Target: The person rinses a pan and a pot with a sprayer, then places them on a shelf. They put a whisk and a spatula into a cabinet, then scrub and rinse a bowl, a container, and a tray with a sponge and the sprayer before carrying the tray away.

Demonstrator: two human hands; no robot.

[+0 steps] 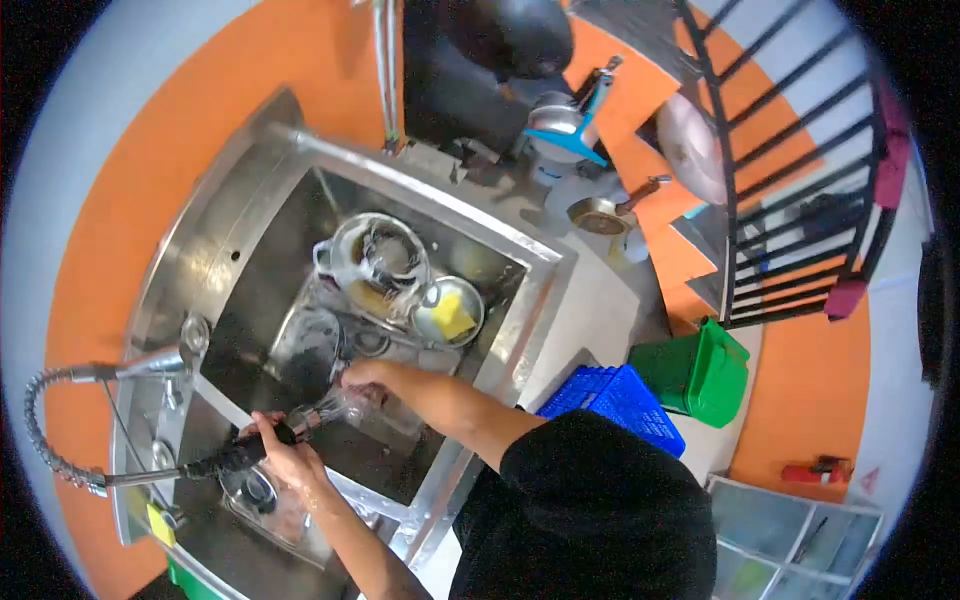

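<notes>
My left hand (287, 458) is closed round the black handle of a spray faucet (240, 452), at the divider between two sink basins. Water shoots from its nozzle towards my right hand (362, 376), low over the larger basin (470, 255). The fingers of my right hand look curled, but spray and blur hide what is in them. Beyond it in the basin are a large metal pot (345, 240) with water and dishes, and a small metal bowl (473, 325) with a yellow sponge (452, 316) in it. A dark pan-like vessel (312, 335) lies to the left of my right hand.
A coiled spring hose (45, 430) arches at the left. The smaller basin (205, 520) holds dishes. Right of the sink stand a blue crate (610, 400) and a green bin (715, 370). A wok (515, 35), a pan (600, 217) and a black rack (800, 190) are farther back.
</notes>
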